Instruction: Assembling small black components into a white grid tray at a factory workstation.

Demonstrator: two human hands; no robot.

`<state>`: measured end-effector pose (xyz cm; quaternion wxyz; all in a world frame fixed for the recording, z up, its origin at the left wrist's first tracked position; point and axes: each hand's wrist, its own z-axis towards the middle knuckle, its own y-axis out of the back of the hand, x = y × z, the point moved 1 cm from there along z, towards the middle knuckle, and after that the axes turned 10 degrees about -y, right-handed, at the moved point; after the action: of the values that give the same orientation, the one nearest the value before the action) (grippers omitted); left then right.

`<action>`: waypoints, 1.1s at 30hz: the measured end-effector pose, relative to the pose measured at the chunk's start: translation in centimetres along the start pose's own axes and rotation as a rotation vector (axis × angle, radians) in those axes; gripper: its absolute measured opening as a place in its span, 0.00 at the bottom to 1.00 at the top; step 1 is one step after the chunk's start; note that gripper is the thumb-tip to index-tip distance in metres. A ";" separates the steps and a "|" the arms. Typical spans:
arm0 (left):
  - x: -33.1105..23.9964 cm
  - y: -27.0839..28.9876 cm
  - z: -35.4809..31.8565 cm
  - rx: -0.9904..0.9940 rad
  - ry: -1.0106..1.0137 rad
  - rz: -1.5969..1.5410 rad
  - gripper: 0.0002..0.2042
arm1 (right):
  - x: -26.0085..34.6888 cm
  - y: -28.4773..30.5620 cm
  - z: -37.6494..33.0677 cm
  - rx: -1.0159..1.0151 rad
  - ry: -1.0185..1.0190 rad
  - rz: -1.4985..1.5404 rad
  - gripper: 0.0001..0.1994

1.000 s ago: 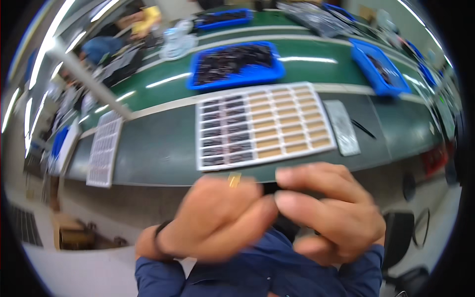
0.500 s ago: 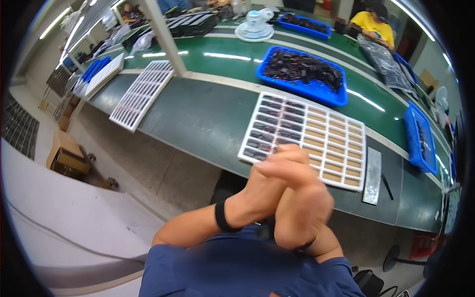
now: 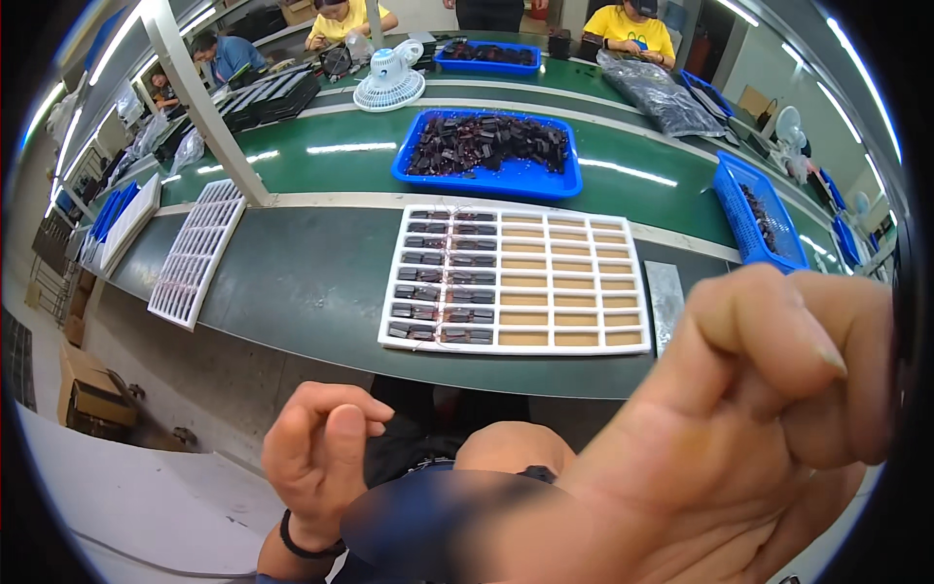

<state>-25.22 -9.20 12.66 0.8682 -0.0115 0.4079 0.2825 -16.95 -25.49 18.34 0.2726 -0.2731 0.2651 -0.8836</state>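
**Both hands raised near the camera, tray on the surface ahead**

Your left hand [image 3: 316, 453] is held up low in the view, below the surface [image 3: 302, 282] edge, wrist banded in black, fingers curled loosely inward with the thumb upright beside them. It grips nothing that you can see. Your right hand [image 3: 769, 389] is lifted very close to the camera and fills the lower right of the view; its fingers are folded into a loose fist with the thumb laid across them. Whether something small sits inside that fist, you cannot tell.

Ahead of you lies a white tray [image 3: 516, 279] of many small compartments, flat on the dark green surface. Its left columns hold dark parts; the right columns show bare tan bottoms. A grey strip [image 3: 664, 292] lies just beside the tray's right edge. Behind the tray, on the brighter green belt, a blue bin [image 3: 486, 156] is heaped with dark parts. A second blue bin [image 3: 759, 209] stands to the right, partly behind your right hand. To the left, another white tray [image 3: 195, 258] lies at an angle near a white post [image 3: 204, 107]. A small white fan [image 3: 389, 78] stands farther back, and other people in yellow and blue shirts sit at the far side.

The tray is well apart from both hands: beyond the left hand and up to its right, and left of the right hand, whose knuckles hide the surface's right end.
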 end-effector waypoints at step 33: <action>1.0 -0.2 1.9 0.155 0.009 -0.568 0.21 | -11.4 -3.8 -8.3 0.276 0.080 -0.322 0.13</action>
<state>-23.25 -8.42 13.13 0.9088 -0.0599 0.4128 -0.0038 -15.42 -12.98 10.87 0.1519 -0.2368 0.1050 -0.9538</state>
